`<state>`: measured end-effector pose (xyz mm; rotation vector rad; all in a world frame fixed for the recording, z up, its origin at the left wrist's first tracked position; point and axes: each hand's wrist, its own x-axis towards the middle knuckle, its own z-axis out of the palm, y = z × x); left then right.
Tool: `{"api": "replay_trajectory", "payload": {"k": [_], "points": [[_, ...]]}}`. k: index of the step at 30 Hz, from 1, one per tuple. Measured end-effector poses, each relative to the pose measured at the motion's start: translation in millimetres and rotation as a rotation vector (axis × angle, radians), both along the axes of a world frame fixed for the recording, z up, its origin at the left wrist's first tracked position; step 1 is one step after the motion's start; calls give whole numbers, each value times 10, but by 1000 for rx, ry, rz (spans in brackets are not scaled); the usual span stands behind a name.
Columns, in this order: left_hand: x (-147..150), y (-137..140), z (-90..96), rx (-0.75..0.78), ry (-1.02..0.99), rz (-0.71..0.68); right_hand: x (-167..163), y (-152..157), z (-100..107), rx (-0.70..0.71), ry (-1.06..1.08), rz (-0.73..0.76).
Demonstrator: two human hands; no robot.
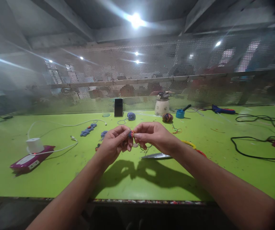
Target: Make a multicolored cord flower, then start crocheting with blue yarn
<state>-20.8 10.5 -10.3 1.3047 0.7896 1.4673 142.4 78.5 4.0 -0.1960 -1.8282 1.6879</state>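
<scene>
- Yarn piece [131, 134]: small, soft, blue with pink and orange bits. Held above the middle of the tabletop [63, 182], between both sets of fingertips. Stitch detail too small to read.
- Left hand [117, 140]: pinching the yarn piece's left side, thumb against index finger, other fingers curled under. Forearm slants in over the near edge.
- Right hand [154, 136]: pinching the right side, thumb and index finger together, wrist bent inward. Forearm comes in over the near edge, right of centre.
- Both hands raised; their shadows fall on the smooth green surface toward the near edge.
- Scissors [157, 156]: flat metal blades, points to the left, one yellow and one red handle loop partly behind the right forearm.
- Knobbly blue yarn strip [88, 130]: lies left of the left hand, orange bit in it.
- Toward the far edge: round blue yarn ball [131, 116], dark multicolour yarn ball [167, 118] with a loose strand, black slab phone [118, 107] upright, pale rounded jar [161, 108], glossy blue pot [180, 113].
- Toward the left end: purple plastic power strip [41, 153], boxy white charger [35, 145] on it.
- Perforated panel [80, 95] stands along the far edge.
</scene>
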Motion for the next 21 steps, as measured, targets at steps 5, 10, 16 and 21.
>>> {"api": "replay_trajectory", "payload": {"k": [5,10,16,21], "points": [[22,7,-18,37,43,-7,-8,-23,19,-11,6,-36],[47,-11,7,26,0,-42,8,-17,22,0,12,-34],[61,-19,21,12,-50,-81,21,-32,25,16,15,-9],[42,-12,12,-1,-38,-85,18,-33,38,-2,17,9]]}}
